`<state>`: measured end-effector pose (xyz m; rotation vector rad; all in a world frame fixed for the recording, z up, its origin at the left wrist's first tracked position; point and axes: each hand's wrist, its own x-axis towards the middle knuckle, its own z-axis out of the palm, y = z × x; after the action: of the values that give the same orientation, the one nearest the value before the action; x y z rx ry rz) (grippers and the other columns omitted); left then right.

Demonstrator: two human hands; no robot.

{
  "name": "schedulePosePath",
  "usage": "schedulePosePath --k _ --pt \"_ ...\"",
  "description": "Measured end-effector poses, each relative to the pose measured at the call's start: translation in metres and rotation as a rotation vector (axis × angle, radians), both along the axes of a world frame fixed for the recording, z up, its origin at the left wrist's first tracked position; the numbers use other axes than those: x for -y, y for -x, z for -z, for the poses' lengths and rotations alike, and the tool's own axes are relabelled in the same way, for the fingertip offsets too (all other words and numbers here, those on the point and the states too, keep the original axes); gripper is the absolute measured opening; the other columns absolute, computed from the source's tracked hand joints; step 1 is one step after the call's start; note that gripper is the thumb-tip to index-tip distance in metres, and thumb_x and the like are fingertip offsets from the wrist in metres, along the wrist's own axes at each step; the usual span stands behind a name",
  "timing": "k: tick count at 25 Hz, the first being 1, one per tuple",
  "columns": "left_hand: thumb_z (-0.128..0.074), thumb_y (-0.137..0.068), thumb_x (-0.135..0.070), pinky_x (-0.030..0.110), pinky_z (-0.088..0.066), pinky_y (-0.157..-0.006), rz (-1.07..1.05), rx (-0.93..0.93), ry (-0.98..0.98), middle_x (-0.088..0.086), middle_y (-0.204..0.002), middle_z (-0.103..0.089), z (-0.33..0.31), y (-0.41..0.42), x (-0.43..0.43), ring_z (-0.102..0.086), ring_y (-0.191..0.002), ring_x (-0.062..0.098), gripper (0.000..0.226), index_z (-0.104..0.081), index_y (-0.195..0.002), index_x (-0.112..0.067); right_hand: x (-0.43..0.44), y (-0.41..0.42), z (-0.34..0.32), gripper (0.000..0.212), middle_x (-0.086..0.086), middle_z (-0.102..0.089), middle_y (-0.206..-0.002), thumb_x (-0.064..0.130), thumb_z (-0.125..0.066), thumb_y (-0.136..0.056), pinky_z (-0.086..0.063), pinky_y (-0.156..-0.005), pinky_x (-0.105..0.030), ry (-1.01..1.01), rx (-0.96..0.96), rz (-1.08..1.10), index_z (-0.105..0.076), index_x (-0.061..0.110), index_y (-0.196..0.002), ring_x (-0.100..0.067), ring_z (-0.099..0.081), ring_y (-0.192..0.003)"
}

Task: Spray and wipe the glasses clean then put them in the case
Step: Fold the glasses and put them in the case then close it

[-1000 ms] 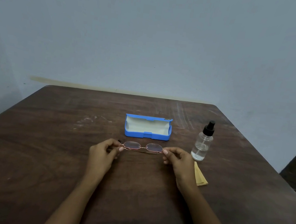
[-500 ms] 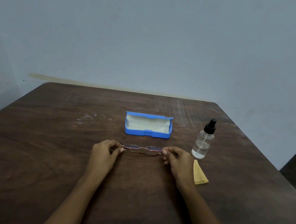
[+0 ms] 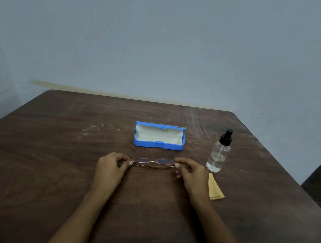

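Observation:
Thin metal-framed glasses [image 3: 152, 162] with folded arms hang just over the dark wooden table [image 3: 47, 167], held at both ends. My left hand [image 3: 111, 168] pinches the left hinge and my right hand [image 3: 191, 175] pinches the right hinge. Behind them the blue case [image 3: 158, 144] lies open, its pale lining showing and nothing inside. A clear spray bottle [image 3: 218, 155] with a black nozzle stands to the right. A yellow cloth [image 3: 215, 188] lies folded beside my right wrist, partly hidden by it.
A pale blue wall rises just past the table's far edge. The table's right edge drops off beside a dark shape at the far right. Faint white scratches mark the wood left of the case and behind it.
The glasses have tilted from facing me to lying flatter and lower, close to the table. Both hands keep their grip on the hinges.

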<state>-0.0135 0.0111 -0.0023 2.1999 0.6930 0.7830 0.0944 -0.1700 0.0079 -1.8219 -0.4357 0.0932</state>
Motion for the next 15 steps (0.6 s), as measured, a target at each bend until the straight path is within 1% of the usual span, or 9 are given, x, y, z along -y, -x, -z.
schedulePosePath --k 3,5,7,9,10,11,13,14,15 --pt "-0.070 -0.075 -0.015 0.024 -0.039 -0.068 0.005 -0.001 0.003 0.002 -0.081 -0.070 -0.001 0.001 0.001 -0.056 -0.068 0.010 0.002 -0.071 -0.077 -0.016 0.000 0.001 -0.001 0.014 0.004 -0.063 -0.065 0.006 -0.061 -0.084 -0.046 -0.053 -0.007 0.003 0.013 -0.010 -0.069 0.011 -0.095 -0.005 -0.057 -0.057" --pt "-0.069 -0.076 -0.013 0.022 -0.039 -0.068 0.006 0.002 0.001 0.001 -0.081 -0.069 -0.001 0.002 0.002 -0.055 -0.067 0.007 0.004 -0.071 -0.077 -0.016 0.001 0.002 0.000 0.014 0.006 -0.065 -0.070 0.008 -0.062 -0.084 -0.049 -0.055 -0.010 0.005 0.025 -0.009 -0.069 0.012 -0.094 -0.005 -0.058 -0.058" --pt "-0.067 -0.077 -0.011 0.021 -0.038 -0.068 0.009 0.006 0.003 0.001 -0.082 -0.068 -0.002 0.002 0.002 -0.054 -0.068 0.004 0.007 -0.070 -0.078 -0.016 0.001 0.002 0.000 0.014 0.009 -0.066 -0.073 0.009 -0.060 -0.085 -0.048 -0.055 -0.008 0.011 0.032 -0.001 -0.069 0.015 -0.094 -0.004 -0.059 -0.059" --pt "-0.064 -0.079 -0.008 0.020 -0.038 -0.069 0.007 0.004 0.001 0.002 -0.084 -0.068 -0.002 0.003 0.002 -0.055 -0.070 0.008 0.009 -0.070 -0.080 -0.015 0.001 0.003 0.000 0.015 0.009 -0.065 -0.074 0.009 -0.057 -0.087 -0.046 -0.054 -0.005 0.015 0.036 0.017 -0.069 0.015 -0.094 -0.003 -0.059 -0.059" --pt "-0.063 -0.079 -0.007 0.022 -0.039 -0.069 -0.003 0.007 0.003 0.004 -0.085 -0.067 -0.003 0.003 0.003 -0.056 -0.071 0.010 0.009 -0.070 -0.081 -0.014 0.001 0.004 0.000 0.016 0.007 -0.066 -0.075 0.008 -0.056 -0.087 -0.046 -0.056 -0.006 0.017 0.044 0.031 -0.068 0.015 -0.094 -0.003 -0.060 -0.060" --pt "-0.062 -0.080 -0.007 0.023 -0.040 -0.070 -0.020 0.019 0.001 0.005 -0.085 -0.067 -0.004 0.004 0.004 -0.056 -0.072 0.013 0.009 -0.069 -0.081 -0.013 0.000 0.005 0.000 0.016 0.004 -0.066 -0.076 0.007 -0.055 -0.087 -0.048 -0.059 -0.010 0.021 0.069 0.051 -0.068 0.014 -0.094 -0.005 -0.061 -0.063" --pt "-0.060 -0.080 -0.007 0.026 -0.040 -0.069 -0.061 0.058 -0.039 0.003 -0.083 -0.064 -0.008 0.006 0.009 -0.057 -0.074 0.019 0.009 -0.067 -0.083 -0.012 0.000 0.010 -0.003 0.018 -0.002 -0.068 -0.084 0.003 -0.053 -0.086 -0.050 -0.069 -0.021 0.037 0.212 0.094 -0.067 0.012 -0.093 -0.012 -0.062 -0.073" --pt "-0.059 -0.081 -0.007 0.028 -0.040 -0.069 -0.074 0.079 -0.082 0.001 -0.082 -0.062 -0.010 0.007 0.011 -0.057 -0.076 0.022 0.009 -0.066 -0.084 -0.012 -0.001 0.012 -0.005 0.018 -0.004 -0.067 -0.087 0.001 -0.053 -0.086 -0.048 -0.072 -0.020 0.041 0.312 0.104 -0.066 0.010 -0.093 -0.012 -0.061 -0.076" --pt "-0.059 -0.081 -0.007 0.029 -0.040 -0.069 -0.075 0.102 -0.131 0.000 -0.083 -0.061 -0.013 0.008 0.015 -0.056 -0.079 0.023 0.009 -0.065 -0.086 -0.013 -0.001 0.015 -0.008 0.018 -0.004 -0.067 -0.088 -0.001 -0.052 -0.085 -0.046 -0.072 -0.015 0.042 0.400 0.104 -0.066 0.008 -0.093 -0.011 -0.060 -0.078"
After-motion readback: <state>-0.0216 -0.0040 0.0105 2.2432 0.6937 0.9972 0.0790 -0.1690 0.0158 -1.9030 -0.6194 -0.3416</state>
